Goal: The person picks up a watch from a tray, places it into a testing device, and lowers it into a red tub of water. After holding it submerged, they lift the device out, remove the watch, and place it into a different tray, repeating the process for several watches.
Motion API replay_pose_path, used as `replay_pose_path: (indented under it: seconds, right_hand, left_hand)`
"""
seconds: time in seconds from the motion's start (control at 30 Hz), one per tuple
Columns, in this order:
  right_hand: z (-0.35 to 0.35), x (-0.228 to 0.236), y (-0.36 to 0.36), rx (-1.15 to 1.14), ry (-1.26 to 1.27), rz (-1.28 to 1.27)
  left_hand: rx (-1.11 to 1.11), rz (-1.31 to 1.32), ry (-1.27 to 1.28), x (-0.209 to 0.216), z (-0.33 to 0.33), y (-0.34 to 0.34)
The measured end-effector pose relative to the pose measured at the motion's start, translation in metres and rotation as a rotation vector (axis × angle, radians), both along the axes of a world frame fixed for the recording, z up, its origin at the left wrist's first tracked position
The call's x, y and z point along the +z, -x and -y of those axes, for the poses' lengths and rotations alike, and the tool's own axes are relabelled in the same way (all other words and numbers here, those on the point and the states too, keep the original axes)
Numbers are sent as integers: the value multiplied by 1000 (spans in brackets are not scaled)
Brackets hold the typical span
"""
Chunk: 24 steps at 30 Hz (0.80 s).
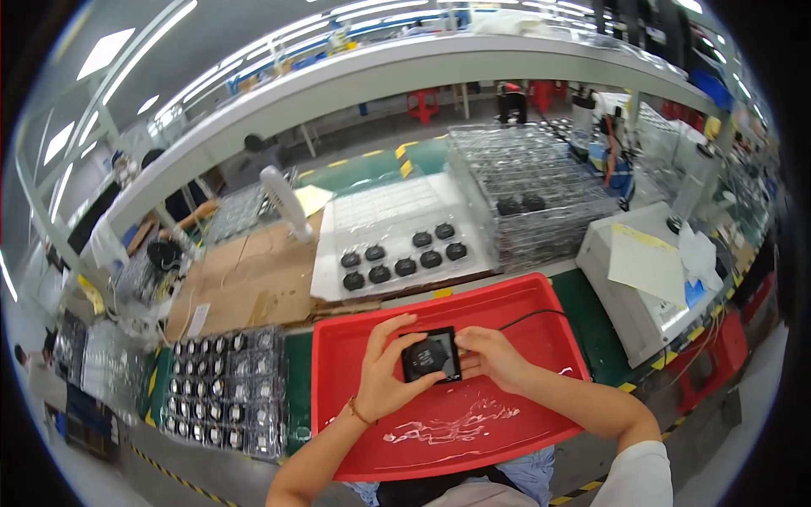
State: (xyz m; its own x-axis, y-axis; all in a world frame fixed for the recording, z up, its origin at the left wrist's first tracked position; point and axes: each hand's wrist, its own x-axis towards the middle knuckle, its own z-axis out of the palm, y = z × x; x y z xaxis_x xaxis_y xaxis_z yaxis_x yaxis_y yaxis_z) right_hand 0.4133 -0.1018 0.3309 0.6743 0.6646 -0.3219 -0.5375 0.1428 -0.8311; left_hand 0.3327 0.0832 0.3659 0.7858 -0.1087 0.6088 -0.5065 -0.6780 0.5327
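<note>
Both hands on black square over red tray

Head view: black square [445,340] w/ a round black unit [426,358] on its face, just below ctr of frame, held over the red tray [473,456]. L hand [387,367] comes at it from the left: thumb along lower edge, fingers bent round upper-left side, so square is clasped btwn them. R hand [494,359] has fingertips at the right edge nr top corner; can't tell if it's pinching or just touching. Bracelet [359,411] on L wrist. Dark cable [534,314] runs across tray's upper right twd R hand; its near end is hidden.

Upper ctr: white sheet [363,211] w/ clear tray and 9 round black pcs [405,267] in its lower part. Upper right of ctr: stack of clear trays [541,177], a few dark pcs inside. Right: pale box [621,317], yellow paper [646,262] on top. Lower left: clear tray [269,369] w/ rows of small round parts [201,389]. Left of ctr: cardboard [245,275] lying flat, white upright stand [285,201] nr its far edge.
</note>
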Motion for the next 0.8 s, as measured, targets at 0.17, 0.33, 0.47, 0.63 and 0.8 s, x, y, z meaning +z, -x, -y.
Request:
replay_pose_path:
  seconds: [0.17,0.33,0.47,0.63,0.8]
  right_hand:
    - [-3,-2,4,-5,-19,-21]
    - [-4,-4,7,-4,-20,-31]
    - [-7,-9,7,34,23,-21]
    - [-14,-7,10,23,33,13]
    - [-22,-20,5,2,21,31]
  left_hand:
    - [-29,3,-41,1,0,-10]
    - [-200,-85,-82,56,27,-85]
    - [-364,-26,-276,72,71,-170]
    - [-362,192,-348,60,129,-276]
    - [-207,43,-474,39,163,-326]
